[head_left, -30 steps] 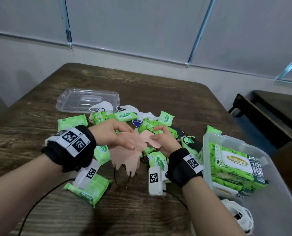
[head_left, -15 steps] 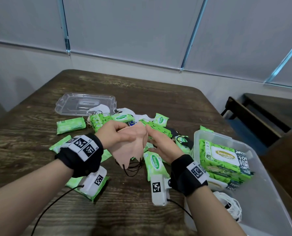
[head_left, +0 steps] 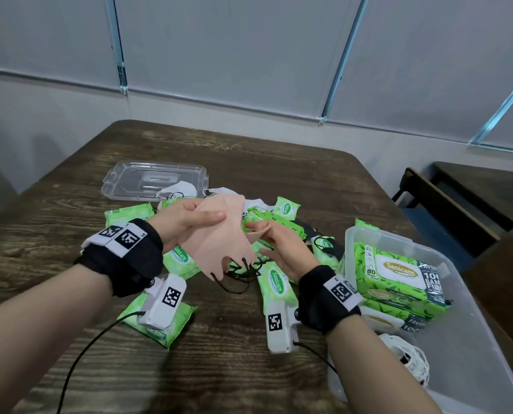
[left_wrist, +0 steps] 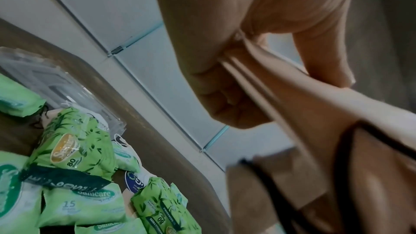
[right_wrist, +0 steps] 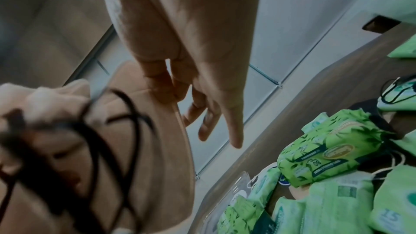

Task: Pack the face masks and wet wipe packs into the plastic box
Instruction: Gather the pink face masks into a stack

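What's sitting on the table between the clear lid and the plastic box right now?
In the head view, a heap of green wet wipe packs and face masks lies between the clear lid and the plastic box.

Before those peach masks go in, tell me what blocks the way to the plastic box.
Nothing visible does. The peach masks, held in the left hand, are in the air left of the plastic box, whose top is open, lid off.

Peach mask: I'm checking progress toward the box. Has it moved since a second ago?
Yes. The peach mask has risen and now overlaps the white mask near the clear lid.
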Motion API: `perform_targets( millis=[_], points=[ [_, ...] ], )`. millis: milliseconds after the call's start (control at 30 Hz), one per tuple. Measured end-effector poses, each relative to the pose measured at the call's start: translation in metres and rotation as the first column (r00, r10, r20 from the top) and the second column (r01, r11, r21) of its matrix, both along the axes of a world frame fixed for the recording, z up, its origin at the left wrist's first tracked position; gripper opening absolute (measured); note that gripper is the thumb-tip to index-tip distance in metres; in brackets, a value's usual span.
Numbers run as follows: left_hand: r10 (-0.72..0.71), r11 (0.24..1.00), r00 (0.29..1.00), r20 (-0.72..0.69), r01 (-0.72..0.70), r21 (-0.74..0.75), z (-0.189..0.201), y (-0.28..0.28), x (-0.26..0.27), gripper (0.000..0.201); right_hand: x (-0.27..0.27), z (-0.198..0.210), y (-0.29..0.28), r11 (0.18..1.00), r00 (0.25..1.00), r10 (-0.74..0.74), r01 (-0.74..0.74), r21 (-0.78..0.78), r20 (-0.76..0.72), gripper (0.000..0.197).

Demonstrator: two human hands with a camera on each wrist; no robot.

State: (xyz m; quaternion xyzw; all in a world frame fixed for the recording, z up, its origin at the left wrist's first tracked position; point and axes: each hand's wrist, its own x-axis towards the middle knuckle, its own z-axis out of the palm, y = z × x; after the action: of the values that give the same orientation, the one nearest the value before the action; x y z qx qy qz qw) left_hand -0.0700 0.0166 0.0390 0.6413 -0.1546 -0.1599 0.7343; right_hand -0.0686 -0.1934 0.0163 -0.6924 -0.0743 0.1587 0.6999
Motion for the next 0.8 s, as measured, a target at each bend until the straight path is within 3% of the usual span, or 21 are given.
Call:
perform_targets(
  millis=[100,167,333,400,467,533,600,667,800],
  points=[
    [-0.017,0.983,0.997,0.079,0.003,0.182,0.001,-0.008,0.002,0.071,0.004,0.003,0.017,0.996,0.998,0.053,-0.050,0.076,-0.041,0.033],
    [-0.020,0.964,0.990,0.139,-0.018,0.266,0.002,-0.015,0.003,0.056,0.008,0.003,0.025,0.985,0.995,0.063,-0.050,0.166,-0.078,0.027],
    [-0.067,0.950,0.993,0.094,0.035,0.310,-0.004,-0.024,0.005,0.040,0.013,0.001,0.026,0.967,0.988,0.093,-0.060,0.249,-0.121,0.009],
    [-0.107,0.937,0.992,0.069,0.077,0.341,-0.008,-0.023,0.006,0.025,0.016,-0.004,0.022,0.969,0.989,0.114,-0.089,0.230,-0.095,0.017],
    [-0.107,0.932,0.992,0.065,0.077,0.355,-0.013,-0.021,0.010,0.028,0.018,-0.007,0.021,0.973,0.987,0.124,-0.101,0.205,-0.103,0.020],
    [-0.018,0.940,0.997,0.068,-0.007,0.340,-0.018,-0.019,0.017,0.030,0.020,-0.010,0.019,0.968,0.986,0.096,-0.062,0.243,-0.133,0.017],
    [0.099,0.934,0.992,0.084,-0.122,0.337,-0.021,-0.017,0.023,0.026,0.023,-0.014,0.017,0.964,0.975,0.054,0.004,0.265,-0.213,0.040],
    [0.160,0.913,0.981,0.105,-0.188,0.362,-0.025,-0.014,0.029,0.027,0.026,-0.019,0.015,0.978,0.969,0.019,0.033,0.204,-0.245,0.052],
    [0.113,0.902,0.985,0.133,-0.158,0.403,-0.033,-0.012,0.034,0.015,0.035,-0.031,0.020,0.992,0.983,-0.055,0.074,0.106,-0.174,0.045]
  ],
)
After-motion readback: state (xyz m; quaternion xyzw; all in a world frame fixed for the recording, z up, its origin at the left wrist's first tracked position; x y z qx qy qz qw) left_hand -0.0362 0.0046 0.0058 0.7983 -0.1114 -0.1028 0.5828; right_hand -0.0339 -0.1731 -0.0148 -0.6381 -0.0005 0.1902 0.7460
